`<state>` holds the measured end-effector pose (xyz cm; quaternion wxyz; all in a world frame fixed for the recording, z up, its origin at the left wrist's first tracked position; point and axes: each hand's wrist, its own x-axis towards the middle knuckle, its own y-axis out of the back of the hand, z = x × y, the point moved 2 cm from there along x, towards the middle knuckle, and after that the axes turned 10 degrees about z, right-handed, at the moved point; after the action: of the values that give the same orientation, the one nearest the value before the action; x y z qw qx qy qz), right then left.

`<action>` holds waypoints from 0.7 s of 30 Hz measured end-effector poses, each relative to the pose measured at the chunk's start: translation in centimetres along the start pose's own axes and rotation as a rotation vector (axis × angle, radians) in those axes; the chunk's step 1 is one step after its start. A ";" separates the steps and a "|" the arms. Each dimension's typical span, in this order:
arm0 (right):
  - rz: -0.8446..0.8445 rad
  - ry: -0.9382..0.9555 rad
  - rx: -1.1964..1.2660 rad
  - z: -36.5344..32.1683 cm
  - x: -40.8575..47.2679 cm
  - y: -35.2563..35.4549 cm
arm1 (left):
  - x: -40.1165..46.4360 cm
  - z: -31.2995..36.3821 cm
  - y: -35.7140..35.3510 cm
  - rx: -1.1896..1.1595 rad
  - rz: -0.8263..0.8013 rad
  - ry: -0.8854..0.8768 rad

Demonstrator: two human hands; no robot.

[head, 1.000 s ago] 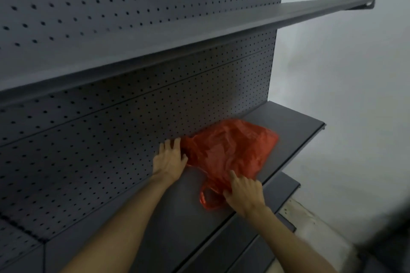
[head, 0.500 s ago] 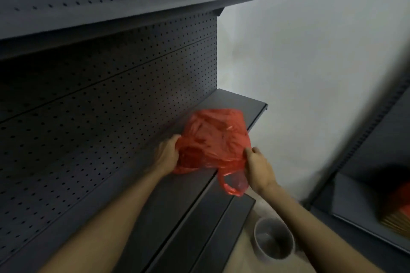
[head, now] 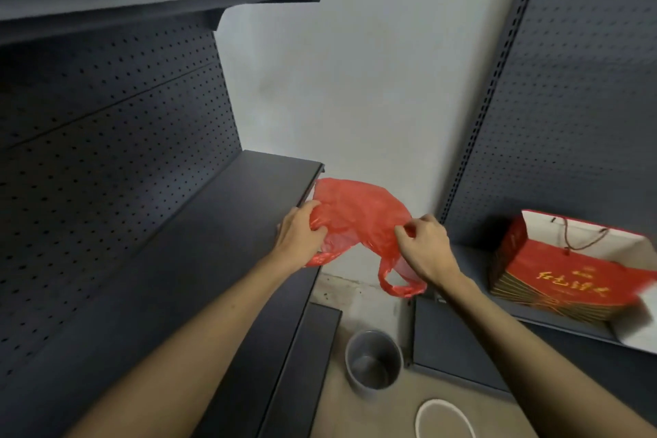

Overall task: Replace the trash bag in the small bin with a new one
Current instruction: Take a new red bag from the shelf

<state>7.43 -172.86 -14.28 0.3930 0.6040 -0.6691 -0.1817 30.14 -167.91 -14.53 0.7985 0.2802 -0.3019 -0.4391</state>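
Observation:
A thin red plastic bag (head: 359, 217) hangs in the air between my hands, off the end of the dark shelf (head: 227, 224). My left hand (head: 300, 235) grips its left side in a bunch. My right hand (head: 425, 247) pinches its right edge, and a handle loop dangles below that hand. Down on the floor stands a small grey bin (head: 373, 363), with no bag in it that I can see, directly under the bag.
Dark pegboard shelving (head: 106, 153) runs along the left, and another unit (head: 576, 117) stands on the right. A stack of red gift bags (head: 569, 270) lies on the right shelf. A white round rim (head: 444, 418) shows on the floor near the bin.
Both hands lifted the red bag off the left shelf and carried it right, out over the floor. The view turned right and down, bringing the bin and the gift bags into sight.

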 end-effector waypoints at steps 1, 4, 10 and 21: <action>0.017 -0.020 0.000 1.0 0.1 0.3 | 0.1 0.6 -1.0 0.003 -0.019 -0.006; 0.028 -0.067 -0.030 4.4 0.5 0.4 | 0.1 1.6 -3.9 0.018 -0.077 0.002; -0.063 -0.109 -0.095 11.3 1.7 -1.7 | 0.1 1.1 -10.3 0.063 -0.159 0.076; -0.217 -0.221 -0.078 23.7 1.7 -12.5 | -2.0 -5.5 -24.2 0.199 -0.276 0.196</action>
<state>-1.87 -182.54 -37.56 0.3181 0.6333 -0.6314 -0.3146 20.36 -176.26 -35.89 0.7246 0.4379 -0.2232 -0.4831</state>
